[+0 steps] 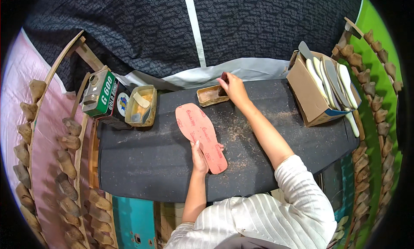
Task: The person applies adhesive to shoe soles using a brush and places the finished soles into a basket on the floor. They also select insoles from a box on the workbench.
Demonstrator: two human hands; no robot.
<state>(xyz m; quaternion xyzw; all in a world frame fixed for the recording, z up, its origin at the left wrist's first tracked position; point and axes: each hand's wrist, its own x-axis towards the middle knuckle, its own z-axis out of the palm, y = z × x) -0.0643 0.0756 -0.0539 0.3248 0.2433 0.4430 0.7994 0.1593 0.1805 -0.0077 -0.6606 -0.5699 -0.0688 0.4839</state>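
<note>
A pink shoe insole (pixel 199 135) lies flat on the dark worktable (pixel 142 158). My left hand (pixel 200 157) grips its near end, the thumb on top. Farther back, my right hand (pixel 233 87) reaches into a small rectangular tin (pixel 210 95) and is shut on a dark brush or dauber whose tip dips into the tin.
A square container with a scraper (pixel 141 106) and a green and black can (pixel 103 95) stand at the table's back left. At the right end sits a cardboard box of pale insoles (pixel 324 87). Racks of wooden shoe lasts (pixel 64 163) flank both sides. Dust litters the table.
</note>
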